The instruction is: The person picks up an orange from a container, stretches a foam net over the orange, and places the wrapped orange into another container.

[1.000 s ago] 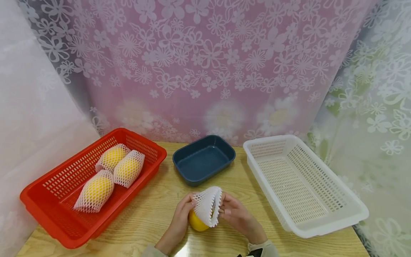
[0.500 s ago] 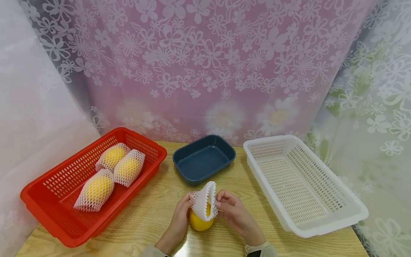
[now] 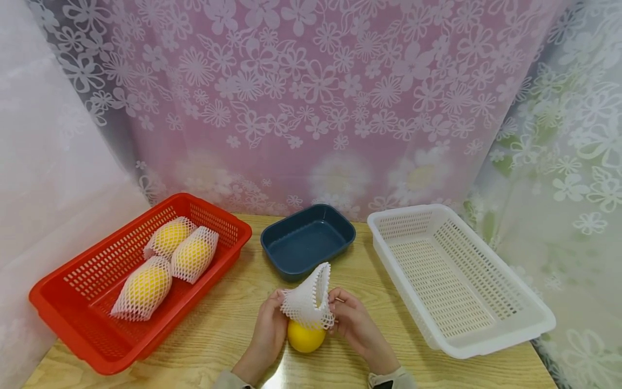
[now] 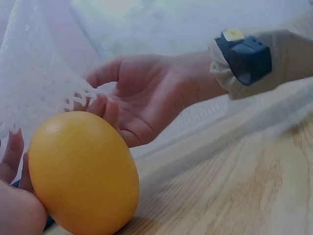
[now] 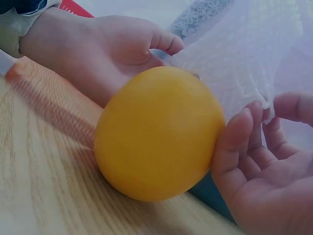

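A smooth yellow mango-shaped fruit [image 3: 306,339] stands on the wooden table between the two hands, its lower part bare. A white foam fruit net [image 3: 303,303] sits over its top, the upper end raised and gaping. On the left side, the left hand [image 3: 268,327] pinches the net's edge, its palm beside the fruit. Opposite it, the right hand [image 3: 358,329] pinches the net's lower edge between thumb and fingers. From the right wrist view, the fruit [image 5: 159,134] hides part of the left hand [image 5: 105,54]. In the left wrist view, the right hand [image 4: 151,95] shows behind the fruit [image 4: 83,171].
A red basket [image 3: 180,302] at the left holds three yellow fruits [image 3: 146,289] in foam nets. Behind the hands stands a dark blue tray [image 3: 308,246]. To the right is a white perforated basket [image 3: 447,281]. Floral curtains [image 3: 316,108] enclose the back and sides.
The foam net has been tilted and pulled down over the fruit's top, its raised end shifting up and away. The right hand has moved slightly along the net's edge. Baskets and tray stay put.
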Demonstrator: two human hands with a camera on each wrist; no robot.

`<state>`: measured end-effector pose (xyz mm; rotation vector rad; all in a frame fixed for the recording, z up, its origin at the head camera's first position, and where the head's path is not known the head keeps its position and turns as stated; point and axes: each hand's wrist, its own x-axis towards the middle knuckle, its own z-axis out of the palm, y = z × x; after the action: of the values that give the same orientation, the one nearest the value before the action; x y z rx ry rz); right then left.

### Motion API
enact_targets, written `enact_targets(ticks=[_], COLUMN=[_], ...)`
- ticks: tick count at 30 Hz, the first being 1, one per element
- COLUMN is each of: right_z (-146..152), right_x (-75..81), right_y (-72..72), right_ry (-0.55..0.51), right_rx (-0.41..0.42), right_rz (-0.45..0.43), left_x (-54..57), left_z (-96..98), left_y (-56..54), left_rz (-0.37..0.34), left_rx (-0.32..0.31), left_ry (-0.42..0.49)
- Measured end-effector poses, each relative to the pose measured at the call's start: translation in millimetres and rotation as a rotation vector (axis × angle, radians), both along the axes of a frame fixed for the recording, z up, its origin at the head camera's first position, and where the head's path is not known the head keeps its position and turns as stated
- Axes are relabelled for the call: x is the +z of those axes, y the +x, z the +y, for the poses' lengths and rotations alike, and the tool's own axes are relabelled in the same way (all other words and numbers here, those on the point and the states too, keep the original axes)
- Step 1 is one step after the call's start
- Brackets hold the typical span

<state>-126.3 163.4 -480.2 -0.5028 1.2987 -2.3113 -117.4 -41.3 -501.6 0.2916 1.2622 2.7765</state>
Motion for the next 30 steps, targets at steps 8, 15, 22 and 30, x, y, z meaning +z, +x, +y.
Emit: enact_targets(ticks=[8, 15, 22, 30], right_z=[2, 2, 0, -20], right_x=[-7.4, -14.7, -17.2, -11.8], right_y=[0.9, 0.9, 1.3, 20.3], right_ry=[-0.176, -0.251, -0.284, -0.181], right_rx=[0.060, 0.080, 0.084, -0.209], right_rz=[-0.035, -0.058, -0.056, -0.039], left_x=[-2.5, -3.4, 0.9, 12.5], left_z=[-7.3, -10.0, -3.1, 21.1], left_y=[-0.9, -0.6, 4.3, 18.6], left_rz=[-0.002, 0.038, 0.003, -0.073], left_rx=[-0.134, -0.221, -0.129, 0.413], left_ry=[0.255, 0.369, 0.299, -0.010])
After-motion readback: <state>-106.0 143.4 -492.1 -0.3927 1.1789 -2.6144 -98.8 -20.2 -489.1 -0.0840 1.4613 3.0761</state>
